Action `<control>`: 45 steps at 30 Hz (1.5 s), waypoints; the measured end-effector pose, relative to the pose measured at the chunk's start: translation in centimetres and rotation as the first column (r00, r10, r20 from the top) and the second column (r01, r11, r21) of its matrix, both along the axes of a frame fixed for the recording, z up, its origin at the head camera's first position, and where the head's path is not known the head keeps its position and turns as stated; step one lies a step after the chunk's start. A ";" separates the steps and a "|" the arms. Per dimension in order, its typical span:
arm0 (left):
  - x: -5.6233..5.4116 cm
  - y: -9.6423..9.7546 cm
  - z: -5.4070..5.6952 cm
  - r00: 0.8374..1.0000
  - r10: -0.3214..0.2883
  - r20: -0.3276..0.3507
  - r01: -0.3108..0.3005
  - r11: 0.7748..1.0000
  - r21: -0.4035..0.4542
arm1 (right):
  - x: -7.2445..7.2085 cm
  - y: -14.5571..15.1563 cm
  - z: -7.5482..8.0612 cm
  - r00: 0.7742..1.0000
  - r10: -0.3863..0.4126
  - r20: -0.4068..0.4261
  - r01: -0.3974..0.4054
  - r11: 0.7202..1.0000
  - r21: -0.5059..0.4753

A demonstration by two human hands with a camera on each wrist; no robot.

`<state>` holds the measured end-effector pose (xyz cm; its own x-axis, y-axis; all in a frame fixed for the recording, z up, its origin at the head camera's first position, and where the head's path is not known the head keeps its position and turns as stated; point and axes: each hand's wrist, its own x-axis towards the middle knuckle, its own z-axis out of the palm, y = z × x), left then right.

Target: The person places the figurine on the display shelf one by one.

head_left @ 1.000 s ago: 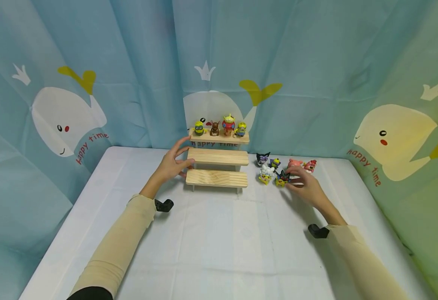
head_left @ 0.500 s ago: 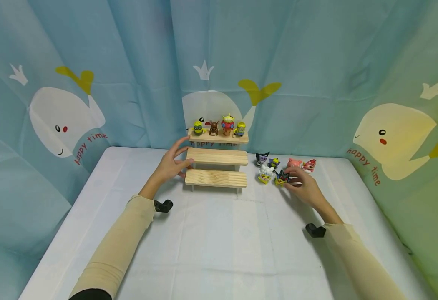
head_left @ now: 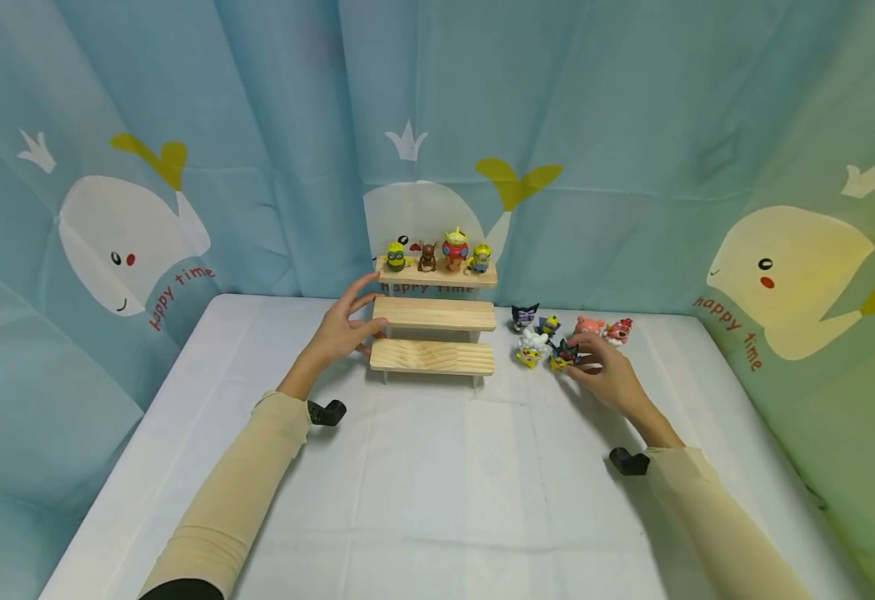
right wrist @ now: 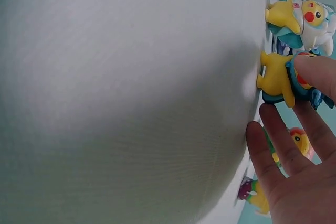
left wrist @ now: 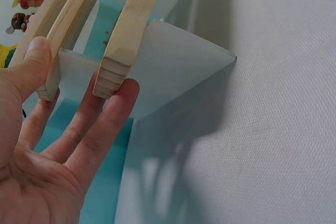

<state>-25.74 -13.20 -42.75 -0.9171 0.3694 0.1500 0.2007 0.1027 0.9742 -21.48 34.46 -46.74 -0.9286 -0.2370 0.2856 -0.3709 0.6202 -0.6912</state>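
My left hand (head_left: pixel 337 332) grips the left end of a three-tier wooden display stand (head_left: pixel 433 357). In the left wrist view its thumb lies on the middle plank (left wrist: pixel 76 11), with fingertips (left wrist: pixel 126 92) against the plank ends. My right hand (head_left: pixel 612 377) pinches a yellow figurine with a dark pointed hood (head_left: pixel 563 356), which stands on the table. The right wrist view shows the thumb across that figurine's (right wrist: pixel 277 80) face and the other fingers alongside and behind it. A yellow figurine in a fluffy white hood (head_left: pixel 531 350) stands just left of it.
Several small figurines, including a brown one (head_left: pixel 427 257), line the top plank. Behind the right hand's figurine are a black-eared figurine (head_left: pixel 524 317) and a small yellow-and-purple one (head_left: pixel 549 326). Pink figurines (head_left: pixel 589 325) stand farther right. A blue curtain (head_left: pixel 595 100) hangs behind the white table (head_left: pixel 437 483).
My right hand shifts very slightly left at the dark-hooded figurine. The left hand stays at the stand, and the other figurines keep their places.
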 end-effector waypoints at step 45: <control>0.3 -0.1 0.1 1.000 -0.019 -0.020 0.020 1.000 0.013 | 2.3 0.8 5.9 0.999 -0.034 0.033 0.037 0.995 -0.088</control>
<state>-25.43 -13.26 -42.62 -0.9066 0.3850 0.1729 0.2215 0.0853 0.9714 -19.21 35.28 -40.88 -0.9447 -0.1786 0.2750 -0.3272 0.5688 -0.7546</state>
